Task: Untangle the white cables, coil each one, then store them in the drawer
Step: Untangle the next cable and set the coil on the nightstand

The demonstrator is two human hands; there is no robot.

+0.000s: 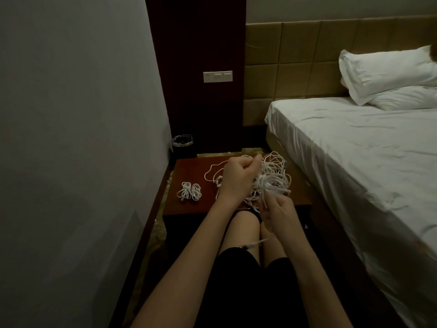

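While the left hand point(238, 176) pinches a strand and the right hand point(275, 214) grips the tangled cables point(274, 176), untangling is in hand; next, pull one cable free.

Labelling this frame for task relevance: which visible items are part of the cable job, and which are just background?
Job:
- tangled white cables, pinched by left hand and right hand
- two coiled cables, finished, lying apart to the left
- dark wood nightstand under them; its drawer isn't visibly open

Background:
- bed
- pillows
- wall switch panel
- waste bin
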